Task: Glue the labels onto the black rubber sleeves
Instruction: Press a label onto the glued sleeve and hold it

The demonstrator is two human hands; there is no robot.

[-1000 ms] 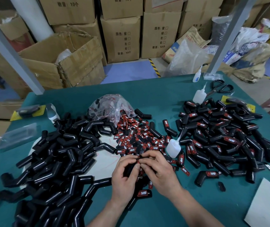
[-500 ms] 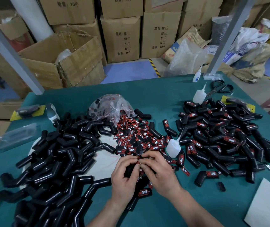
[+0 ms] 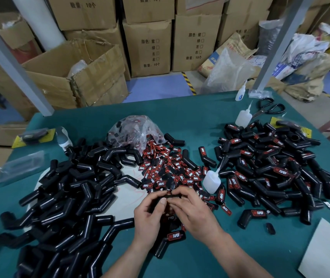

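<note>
Black, with a red TAPER label, a finished sleeve [image 3: 175,236] lies on the green bench [image 3: 190,117] just nearer than the hands. Over it the left hand [image 3: 150,215] and right hand [image 3: 194,211] meet, the fingers of both curled round one black rubber sleeve [image 3: 168,197]. Just beyond them spreads the heap of labels [image 3: 170,169], with a glue bottle [image 3: 211,181] past the right hand. Bare sleeves [image 3: 70,193] pile out to the left, labelled sleeves [image 3: 270,167] to the right.

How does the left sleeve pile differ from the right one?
The left pile is bare black, while many sleeves in the right pile carry red TAPER labels. The left pile lies partly over a white sheet; the right pile rests on the green table. Both hold bent black sleeves.
</note>
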